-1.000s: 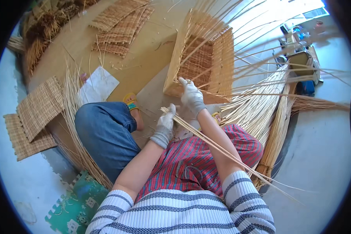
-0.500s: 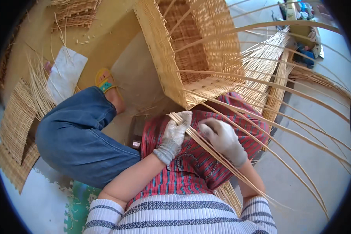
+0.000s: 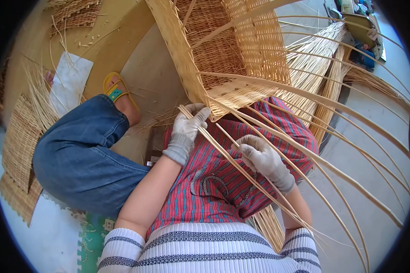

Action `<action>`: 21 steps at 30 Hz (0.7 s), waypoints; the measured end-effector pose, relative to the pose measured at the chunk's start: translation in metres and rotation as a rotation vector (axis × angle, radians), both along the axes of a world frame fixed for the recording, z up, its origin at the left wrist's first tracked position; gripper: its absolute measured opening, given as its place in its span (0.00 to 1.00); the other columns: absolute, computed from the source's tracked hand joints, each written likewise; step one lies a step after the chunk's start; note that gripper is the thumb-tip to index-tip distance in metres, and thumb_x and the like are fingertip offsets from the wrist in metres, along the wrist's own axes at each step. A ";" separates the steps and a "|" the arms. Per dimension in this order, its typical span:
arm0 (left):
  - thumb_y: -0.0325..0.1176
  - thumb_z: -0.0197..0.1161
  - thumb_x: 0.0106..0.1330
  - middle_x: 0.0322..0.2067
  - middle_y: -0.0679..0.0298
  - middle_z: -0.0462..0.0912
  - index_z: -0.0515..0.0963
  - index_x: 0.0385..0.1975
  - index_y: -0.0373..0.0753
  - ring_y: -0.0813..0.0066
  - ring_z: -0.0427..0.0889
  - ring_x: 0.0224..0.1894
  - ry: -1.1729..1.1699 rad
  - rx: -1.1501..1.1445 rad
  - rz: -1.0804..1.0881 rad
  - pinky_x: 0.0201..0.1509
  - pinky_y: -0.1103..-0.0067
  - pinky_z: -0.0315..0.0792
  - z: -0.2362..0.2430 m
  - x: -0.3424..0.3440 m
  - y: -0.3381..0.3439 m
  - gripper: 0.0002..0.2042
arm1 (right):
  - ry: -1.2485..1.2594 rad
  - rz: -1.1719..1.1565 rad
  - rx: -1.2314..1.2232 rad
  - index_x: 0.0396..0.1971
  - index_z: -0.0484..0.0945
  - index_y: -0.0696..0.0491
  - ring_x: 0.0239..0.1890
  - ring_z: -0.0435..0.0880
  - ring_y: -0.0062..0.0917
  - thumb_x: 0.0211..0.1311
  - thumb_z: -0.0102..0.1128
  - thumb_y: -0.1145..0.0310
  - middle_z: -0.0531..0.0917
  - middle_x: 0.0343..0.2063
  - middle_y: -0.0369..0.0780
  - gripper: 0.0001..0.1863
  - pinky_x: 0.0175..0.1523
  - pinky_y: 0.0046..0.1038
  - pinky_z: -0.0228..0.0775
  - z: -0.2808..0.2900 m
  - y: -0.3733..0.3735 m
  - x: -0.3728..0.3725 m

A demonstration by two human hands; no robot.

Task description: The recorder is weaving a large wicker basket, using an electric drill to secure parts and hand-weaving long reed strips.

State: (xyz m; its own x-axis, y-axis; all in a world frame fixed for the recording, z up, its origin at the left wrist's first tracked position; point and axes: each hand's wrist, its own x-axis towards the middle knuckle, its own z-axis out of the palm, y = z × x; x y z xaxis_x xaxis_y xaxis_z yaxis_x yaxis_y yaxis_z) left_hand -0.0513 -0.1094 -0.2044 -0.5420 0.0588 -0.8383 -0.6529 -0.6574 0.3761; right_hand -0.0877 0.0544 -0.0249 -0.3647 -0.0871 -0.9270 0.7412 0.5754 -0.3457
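Note:
My gloved left hand [image 3: 191, 120] is closed on a small bundle of pale cane strands [image 3: 228, 159], just below the near corner of a woven rectangular basket [image 3: 189, 63]. The bundle slants down to the right across my lap. My gloved right hand [image 3: 259, 159] pinches a single strand [image 3: 225, 133] lower and to the right, among long loose stakes [image 3: 337, 173] that fan out from the basket's rim toward the right. The basket rests tilted at the front of my red striped cloth [image 3: 187, 195].
Woven panels [image 3: 20, 141] lie at left and upper left, beside loose reeds [image 3: 41, 100] and a white sheet [image 3: 70, 82]. Long cane bundles [image 3: 319, 54] lie at the right, with assorted items [image 3: 369, 32] behind them. A green foam mat [image 3: 95, 236] is at lower left.
The basket has come nearer, onto my lap. My left hand has moved up to its corner with the bundle. My right hand has left the basket and now holds one strand separated from the bundle.

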 end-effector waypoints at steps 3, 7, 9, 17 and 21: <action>0.33 0.74 0.59 0.26 0.70 0.80 0.77 0.42 0.37 0.84 0.75 0.22 0.078 -0.038 0.023 0.27 0.86 0.71 0.000 -0.002 0.003 0.15 | 0.108 0.058 0.007 0.43 0.79 0.57 0.18 0.67 0.09 0.69 0.54 0.63 0.74 0.20 0.28 0.13 0.24 0.15 0.59 -0.011 -0.003 0.001; 0.32 0.74 0.59 0.25 0.68 0.80 0.75 0.39 0.37 0.83 0.74 0.20 0.095 -0.084 0.041 0.24 0.85 0.71 0.003 -0.009 0.007 0.14 | 0.201 0.161 0.097 0.43 0.79 0.59 0.30 0.77 0.14 0.67 0.56 0.66 0.81 0.30 0.33 0.13 0.37 0.21 0.71 -0.018 -0.010 0.002; 0.33 0.75 0.59 0.25 0.67 0.81 0.75 0.38 0.38 0.83 0.75 0.21 0.074 -0.059 0.057 0.24 0.85 0.72 0.006 -0.009 0.009 0.15 | 0.228 0.218 0.162 0.41 0.79 0.59 0.37 0.80 0.19 0.65 0.57 0.69 0.83 0.32 0.36 0.10 0.46 0.25 0.73 -0.020 -0.013 0.002; 0.47 0.63 0.69 0.24 0.70 0.76 0.78 0.36 0.38 0.80 0.75 0.20 -0.046 0.373 0.010 0.25 0.80 0.76 0.044 0.027 0.024 0.16 | 0.257 0.330 0.110 0.35 0.78 0.57 0.24 0.75 0.16 0.64 0.55 0.63 0.79 0.24 0.33 0.12 0.29 0.21 0.68 -0.024 -0.021 -0.004; 0.45 0.53 0.75 0.27 0.66 0.79 0.79 0.39 0.36 0.75 0.79 0.26 -0.002 0.638 0.090 0.34 0.77 0.79 0.046 0.028 0.027 0.17 | -0.036 0.004 0.083 0.34 0.78 0.53 0.13 0.65 0.10 0.68 0.54 0.59 0.72 0.17 0.29 0.12 0.16 0.16 0.55 -0.030 -0.032 -0.011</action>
